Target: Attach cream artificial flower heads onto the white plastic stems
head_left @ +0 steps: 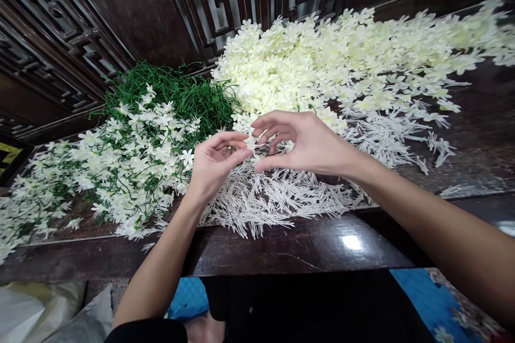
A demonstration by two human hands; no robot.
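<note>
My left hand (215, 163) pinches a small white artificial flower (250, 143) between thumb and fingertips. Facing it from the right, my right hand (308, 142) has its thumb and curved fingers apart around the flower's right side; I see nothing gripped in it. Beneath both hands lies a loose heap of thin white stamen pieces (277, 198). Pale cream flower heads (277, 64) are piled behind my right hand. Beyond my left hand is a tangle of green plastic stems (173, 86), and left of it spread white flowers on green stems (140, 155).
Everything lies on a dark, glossy wooden bench (306, 244) with a carved lattice back (219, 0) rising behind. More stamen pieces (378, 136) lie to the right. Pale sacks (52, 305) stand low at left, and something blue (426, 300) shows below the bench edge.
</note>
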